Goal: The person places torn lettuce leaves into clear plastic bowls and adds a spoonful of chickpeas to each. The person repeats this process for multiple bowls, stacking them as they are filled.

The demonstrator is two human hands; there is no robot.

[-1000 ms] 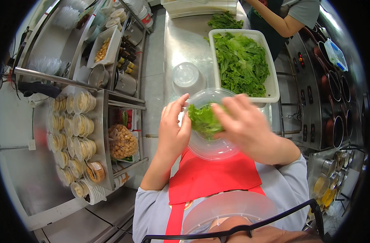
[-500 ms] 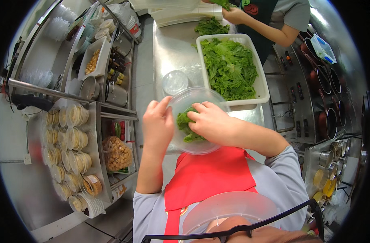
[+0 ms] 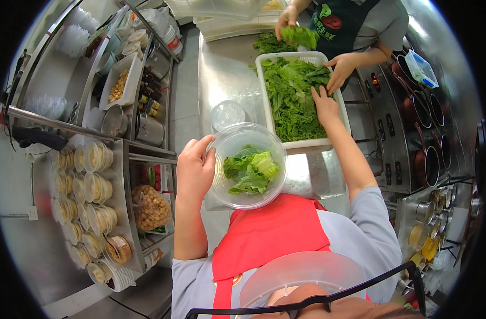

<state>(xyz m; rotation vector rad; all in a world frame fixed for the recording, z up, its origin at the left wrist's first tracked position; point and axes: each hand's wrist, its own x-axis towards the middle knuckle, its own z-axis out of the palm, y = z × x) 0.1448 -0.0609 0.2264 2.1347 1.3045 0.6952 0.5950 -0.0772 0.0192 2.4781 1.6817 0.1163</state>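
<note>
My left hand (image 3: 195,165) is closed on the rim of a clear round plastic bowl (image 3: 277,183), tilted toward me in front of my red apron. A few torn leaves of green lettuce (image 3: 252,169) lie in the bowl. My right hand (image 3: 326,108) reaches into a white rectangular tub (image 3: 309,144) heaped with lettuce (image 3: 291,101). Its fingers are spread on the leaves at the right side, and I see nothing gripped in them. Just above the bowl, a stack of clear round containers (image 3: 228,115) stands on the steel table.
Across the tub, a co-worker's hand (image 3: 343,68) rests on the leaves; the other hand (image 3: 287,22) holds lettuce. At left, a steel shelf carries stacked round tubs (image 3: 98,186) and a bag of brown round pieces (image 3: 150,208). At right are pans (image 3: 431,165) on a stove.
My right hand has left the bowl and moved up and right into the tub, leaving lettuce in the bowl. The co-worker's hand has come down onto the tub's leaves.
</note>
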